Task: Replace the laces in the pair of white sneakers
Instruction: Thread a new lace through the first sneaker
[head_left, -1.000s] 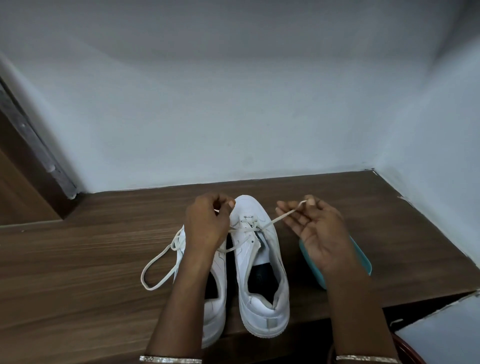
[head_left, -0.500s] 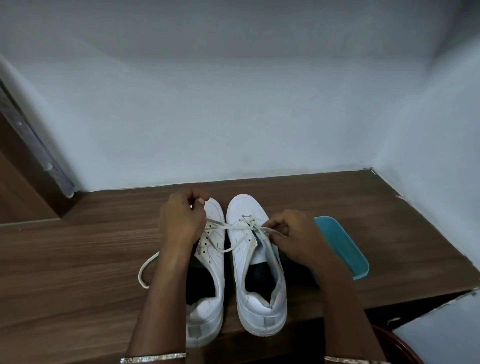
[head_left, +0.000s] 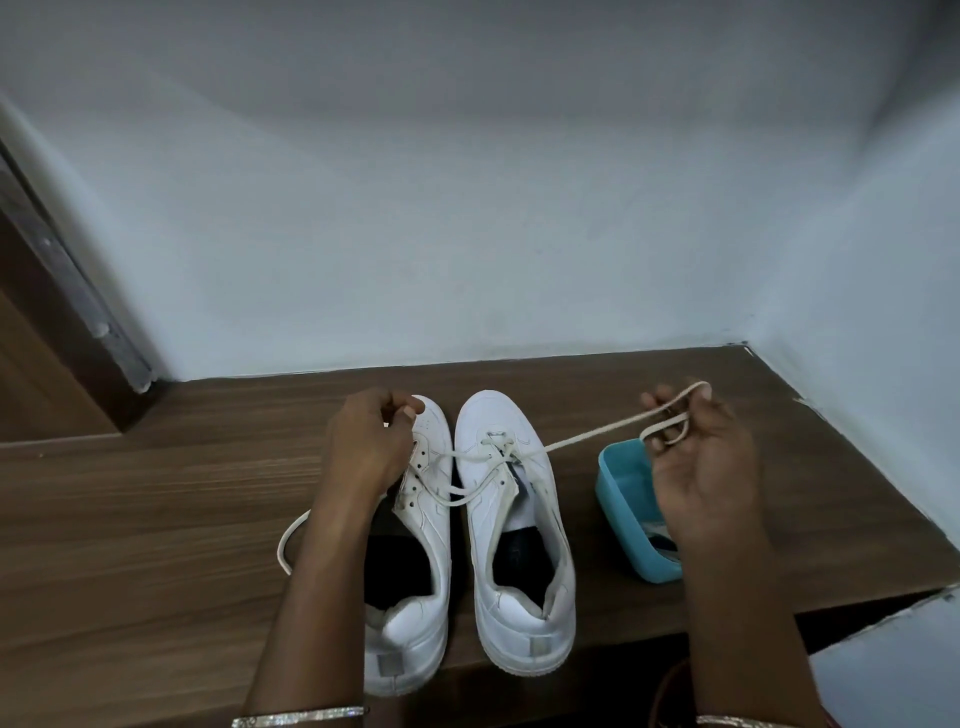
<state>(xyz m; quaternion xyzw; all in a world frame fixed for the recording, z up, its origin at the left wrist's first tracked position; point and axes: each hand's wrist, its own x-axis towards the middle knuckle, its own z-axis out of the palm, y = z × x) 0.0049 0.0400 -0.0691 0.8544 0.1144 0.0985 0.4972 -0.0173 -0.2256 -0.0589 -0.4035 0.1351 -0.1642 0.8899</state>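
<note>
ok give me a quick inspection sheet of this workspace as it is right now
surface: brown wooden surface, both sneakers standing at its near edge
job's things: left sneaker, visible eyelets empty; right sneaker, laced only near the toe; lace pulled taut to the right
clutter: teal tub beside the right sneaker; loose lace loop left of the left arm
grippers: left hand grips one lace end; right hand holds the other, looped round its fingers
cables: nothing seen
surroundings: white walls; wooden frame at left
</note>
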